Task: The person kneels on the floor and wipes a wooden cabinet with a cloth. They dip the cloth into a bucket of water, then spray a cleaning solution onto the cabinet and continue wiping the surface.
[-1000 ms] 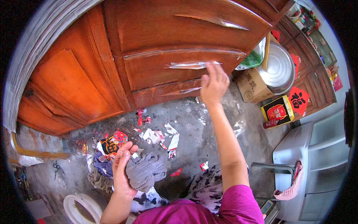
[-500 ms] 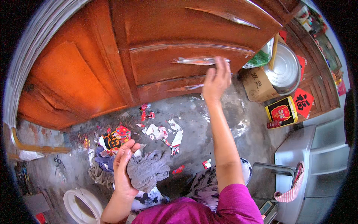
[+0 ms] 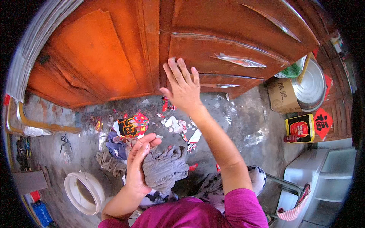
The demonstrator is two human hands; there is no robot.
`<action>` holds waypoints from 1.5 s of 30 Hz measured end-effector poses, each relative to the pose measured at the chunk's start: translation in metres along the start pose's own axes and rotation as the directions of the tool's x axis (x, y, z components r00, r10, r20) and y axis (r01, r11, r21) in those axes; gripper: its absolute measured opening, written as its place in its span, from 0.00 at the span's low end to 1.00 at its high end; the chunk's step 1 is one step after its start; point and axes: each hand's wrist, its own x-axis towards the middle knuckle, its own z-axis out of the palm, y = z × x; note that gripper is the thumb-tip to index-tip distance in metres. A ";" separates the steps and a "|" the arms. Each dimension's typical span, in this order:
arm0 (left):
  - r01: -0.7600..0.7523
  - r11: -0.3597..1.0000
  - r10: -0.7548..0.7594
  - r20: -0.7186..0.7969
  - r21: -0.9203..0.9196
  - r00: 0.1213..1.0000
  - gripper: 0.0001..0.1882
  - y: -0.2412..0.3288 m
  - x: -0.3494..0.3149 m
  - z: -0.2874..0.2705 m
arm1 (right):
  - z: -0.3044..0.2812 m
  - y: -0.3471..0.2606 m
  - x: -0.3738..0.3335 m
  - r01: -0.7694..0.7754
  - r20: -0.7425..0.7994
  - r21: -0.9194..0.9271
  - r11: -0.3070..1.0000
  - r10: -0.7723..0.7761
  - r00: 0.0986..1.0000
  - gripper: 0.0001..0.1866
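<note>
My left hand (image 3: 137, 167) is curled around one side of a crumpled grey rag (image 3: 165, 169), which bunches up over my lap. My right hand (image 3: 184, 85) reaches out flat with the fingers spread and nothing in it. It lies over the lower part of the reddish-brown wooden panel (image 3: 213, 19), beside the upright frame strip; whether the fingertips touch the wood I cannot tell. Right of that hand, a torn whitish strip (image 3: 243, 60) clings to the panel, with paler scraped marks above and below it.
Torn red and white paper scraps (image 3: 176, 124) litter the grey concrete floor (image 3: 243, 125). Other cloths (image 3: 116, 148) lie at left, near a white bucket (image 3: 100, 186) holding murky liquid. At right stand a cardboard box (image 3: 281, 95), a metal lid (image 3: 310, 83) and a white shelf unit (image 3: 304, 167).
My right hand has moved left along the panel, away from the torn strip, and its fingers have spread. The view has shifted left. The left hand keeps the rag.
</note>
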 end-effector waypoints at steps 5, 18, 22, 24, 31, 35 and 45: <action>0.028 0.997 -0.027 0.018 -0.078 0.999 0.18 0.006 -0.002 -0.001 | 0.019 0.038 -0.058 0.032 0.085 -0.090 0.995 -0.024 0.996 0.41; 0.071 0.997 -0.072 -0.006 -0.027 0.997 0.21 0.007 0.000 -0.001 | -0.001 0.089 -0.070 -0.301 -0.129 -0.024 0.953 0.296 0.946 0.22; 0.089 0.991 -0.087 0.018 -0.101 0.996 0.19 0.006 0.006 0.001 | 0.011 0.067 -0.068 -0.351 -0.181 0.047 0.935 0.353 0.918 0.21; 0.114 0.987 -0.113 0.016 -0.111 0.993 0.20 0.005 0.008 -0.002 | 0.014 0.031 -0.043 -0.094 0.018 0.186 0.978 0.092 0.996 0.24; 0.316 0.838 -0.186 0.311 -0.445 0.932 0.27 0.014 0.020 -0.014 | 0.011 0.074 -0.055 0.062 0.180 -0.042 0.997 -0.053 0.982 0.36; 0.367 0.795 -0.193 0.373 -0.482 0.908 0.43 0.021 0.020 -0.011 | -0.017 0.177 -0.132 -0.282 0.005 -0.228 0.932 0.291 0.957 0.37; 0.192 0.974 -0.219 0.268 0.123 0.938 0.48 0.010 0.034 -0.007 | -0.032 0.096 -0.067 0.138 0.289 0.132 0.982 -0.171 0.942 0.34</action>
